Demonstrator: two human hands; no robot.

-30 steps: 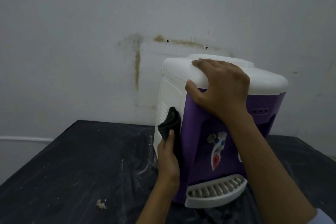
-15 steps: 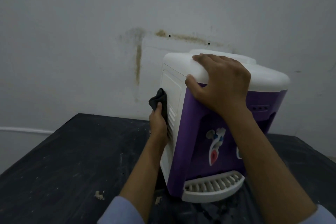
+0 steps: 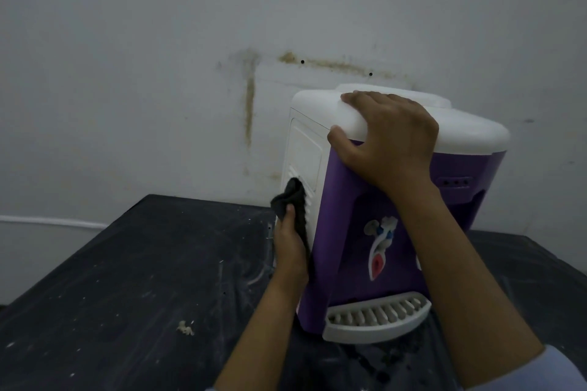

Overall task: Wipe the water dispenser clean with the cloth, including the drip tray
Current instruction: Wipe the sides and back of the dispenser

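A purple and white water dispenser point(image 3: 349, 232) stands on a black table, its front turned toward me and to the right. Its white slotted drip tray point(image 3: 374, 319) juts out at the bottom front. My right hand point(image 3: 389, 140) lies over the white top edge, fingers spread on the lid and thumb on the purple front. My left hand point(image 3: 290, 247) presses a dark cloth point(image 3: 293, 200) flat against the white vented left side panel, about halfway down. The dispenser's right side and back are hidden.
The black table point(image 3: 127, 279) is scuffed and dusty, with a pale crumb point(image 3: 185, 328) near its front left. A stained grey wall point(image 3: 251, 98) stands close behind the dispenser. A white cable point(image 3: 47, 220) runs along the wall at the left.
My left hand with the cloth went from the front corner up onto the left side panel, then slid back down it. My right hand has stayed on the top.
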